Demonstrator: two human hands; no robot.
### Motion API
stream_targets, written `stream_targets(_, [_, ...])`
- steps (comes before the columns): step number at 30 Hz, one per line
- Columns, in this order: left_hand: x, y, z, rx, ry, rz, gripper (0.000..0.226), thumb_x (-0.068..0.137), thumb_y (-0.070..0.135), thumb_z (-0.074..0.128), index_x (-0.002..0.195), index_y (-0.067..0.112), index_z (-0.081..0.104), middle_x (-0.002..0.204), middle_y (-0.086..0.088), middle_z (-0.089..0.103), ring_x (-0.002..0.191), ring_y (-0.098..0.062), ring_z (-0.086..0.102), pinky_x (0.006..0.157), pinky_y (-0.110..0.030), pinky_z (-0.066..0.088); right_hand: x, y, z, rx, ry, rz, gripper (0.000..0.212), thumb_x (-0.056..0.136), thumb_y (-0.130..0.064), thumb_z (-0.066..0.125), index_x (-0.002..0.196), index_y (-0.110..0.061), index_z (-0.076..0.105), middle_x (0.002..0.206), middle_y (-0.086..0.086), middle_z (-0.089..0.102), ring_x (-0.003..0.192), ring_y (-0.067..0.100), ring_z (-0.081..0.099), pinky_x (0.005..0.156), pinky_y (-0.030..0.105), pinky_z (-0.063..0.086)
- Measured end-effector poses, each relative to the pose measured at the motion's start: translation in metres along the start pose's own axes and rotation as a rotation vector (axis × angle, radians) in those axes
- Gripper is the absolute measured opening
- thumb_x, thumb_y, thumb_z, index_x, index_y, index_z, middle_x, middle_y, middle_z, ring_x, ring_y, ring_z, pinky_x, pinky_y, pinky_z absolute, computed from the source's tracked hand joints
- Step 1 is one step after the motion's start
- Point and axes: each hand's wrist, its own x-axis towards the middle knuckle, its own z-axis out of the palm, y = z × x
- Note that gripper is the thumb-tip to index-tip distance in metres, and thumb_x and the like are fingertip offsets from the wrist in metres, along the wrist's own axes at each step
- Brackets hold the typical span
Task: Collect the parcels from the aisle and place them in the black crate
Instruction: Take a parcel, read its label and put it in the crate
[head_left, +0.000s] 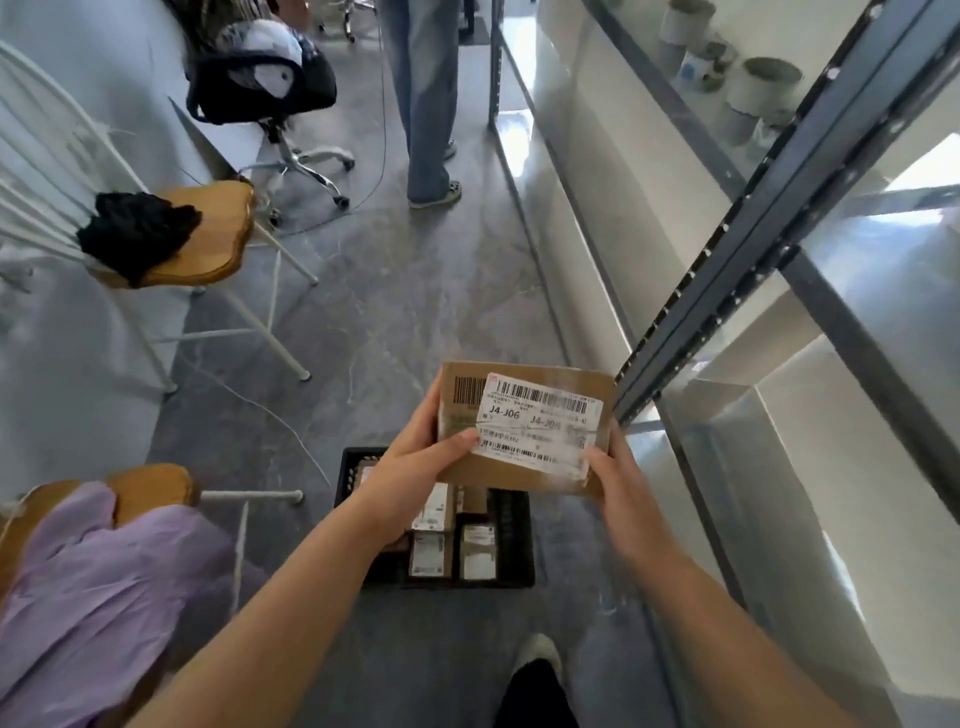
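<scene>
I hold a brown cardboard parcel (524, 423) with a white shipping label in both hands, above the floor. My left hand (415, 462) grips its left edge, thumb on top. My right hand (618, 478) grips its lower right corner. Directly below the parcel, a black crate (519, 540) stands on the grey floor with several labelled parcels (452, 545) inside. The held parcel and my left forearm hide part of the crate.
A metal shelving rack (727, 291) runs along the right. On the left stand a white chair with a wooden seat (208, 234) and black cloth, and a chair with purple cloth (88, 582). A person in jeans (428, 104) and an office chair (270, 83) stand ahead. My foot (537, 675) is below.
</scene>
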Motion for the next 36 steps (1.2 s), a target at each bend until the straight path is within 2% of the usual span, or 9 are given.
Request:
stream_targets(3, [0.056, -0.039, -0.008, -0.026, 0.042, -0.072, 0.065, 0.089, 0.023, 0.057, 0.145, 0.039, 0.029, 0.13, 0.006, 0.06, 0.12, -0.016, 0.057, 0.106, -0.041, 0.042, 0.059, 0.038, -0.003, -0.046, -0.043, 0.098, 0.04, 0.098, -0.014, 0.034, 0.133, -0.029, 0.043, 0.113, -0.011, 0.065, 0.1, -0.003, 0.062, 0.083, 0.014, 0.05])
stream_targets(7, [0.13, -0.115, -0.026, -0.035, 0.123, -0.188, 0.066, 0.085, 0.039, 0.061, 0.143, 0.041, 0.03, 0.129, 0.008, 0.061, 0.119, -0.016, 0.058, 0.106, -0.044, 0.041, 0.142, 0.118, 0.005, -0.119, -0.007, 0.23, 0.036, 0.081, -0.035, 0.041, 0.111, -0.05, 0.052, 0.108, -0.014, 0.067, 0.105, 0.009, 0.062, 0.097, 0.044, 0.046])
stream_targets(11, [0.192, -0.208, -0.042, -0.006, 0.204, -0.309, 0.055, 0.093, 0.032, 0.053, 0.143, 0.037, 0.031, 0.128, 0.007, 0.06, 0.111, -0.008, 0.06, 0.093, -0.025, 0.05, 0.201, 0.212, 0.016, -0.093, 0.044, 0.396, 0.035, 0.09, -0.006, 0.039, 0.117, -0.023, 0.054, 0.095, -0.01, 0.066, 0.071, -0.013, 0.063, 0.064, 0.009, 0.049])
stream_targets(15, [0.227, -0.291, -0.054, 0.008, 0.264, -0.428, 0.054, 0.097, 0.027, 0.046, 0.146, 0.035, 0.026, 0.131, 0.01, 0.054, 0.105, 0.002, 0.055, 0.063, -0.001, 0.047, 0.241, 0.296, 0.025, -0.118, 0.097, 0.525, 0.039, 0.088, 0.004, 0.035, 0.115, -0.013, 0.057, 0.088, -0.007, 0.066, 0.061, -0.011, 0.063, 0.05, 0.007, 0.045])
stream_targets(18, [0.241, -0.343, -0.064, 0.007, 0.283, -0.518, 0.053, 0.098, 0.025, 0.045, 0.147, 0.035, 0.025, 0.135, 0.007, 0.051, 0.109, -0.004, 0.053, 0.068, -0.005, 0.047, 0.257, 0.348, 0.032, -0.118, 0.125, 0.603, 0.032, 0.09, -0.001, 0.036, 0.109, -0.014, 0.059, 0.089, -0.003, 0.066, 0.06, -0.008, 0.063, 0.047, 0.008, 0.044])
stream_targets(21, [0.251, -0.381, -0.072, 0.029, 0.305, -0.572, 0.051, 0.099, 0.027, 0.043, 0.146, 0.037, 0.028, 0.137, 0.007, 0.05, 0.115, -0.008, 0.051, 0.085, -0.018, 0.042, 0.266, 0.381, 0.04, -0.141, 0.107, 0.642, 0.027, 0.095, -0.01, 0.038, 0.114, -0.017, 0.056, 0.092, -0.007, 0.066, 0.074, 0.0, 0.065, 0.052, 0.008, 0.045])
stream_targets(26, [0.279, -0.416, -0.078, 0.095, 0.293, -0.625, 0.046, 0.099, 0.027, 0.043, 0.143, 0.035, 0.032, 0.131, 0.006, 0.055, 0.104, -0.006, 0.055, 0.073, -0.018, 0.045, 0.279, 0.42, 0.052, -0.199, 0.151, 0.571, 0.027, 0.096, -0.013, 0.04, 0.119, -0.023, 0.051, 0.105, -0.009, 0.063, 0.091, -0.003, 0.061, 0.067, 0.009, 0.049])
stream_targets(29, [0.296, -0.429, -0.081, 0.234, 0.354, -0.631, 0.042, 0.099, 0.027, 0.042, 0.141, 0.029, 0.036, 0.132, 0.004, 0.054, 0.105, -0.01, 0.056, 0.084, -0.029, 0.05, 0.284, 0.433, 0.064, -0.296, 0.191, 0.514, 0.031, 0.096, -0.015, 0.042, 0.125, -0.023, 0.049, 0.105, -0.01, 0.061, 0.089, -0.006, 0.059, 0.064, 0.005, 0.047])
stream_targets(36, [0.296, -0.456, -0.092, 0.564, 0.305, -0.581, 0.054, 0.091, 0.022, 0.049, 0.142, 0.03, 0.035, 0.138, 0.007, 0.053, 0.127, -0.013, 0.05, 0.103, -0.042, 0.045, 0.297, 0.455, 0.081, -0.464, 0.287, 0.509, 0.039, 0.096, -0.018, 0.04, 0.135, -0.019, 0.043, 0.125, 0.0, 0.058, 0.113, 0.015, 0.056, 0.096, 0.04, 0.05])
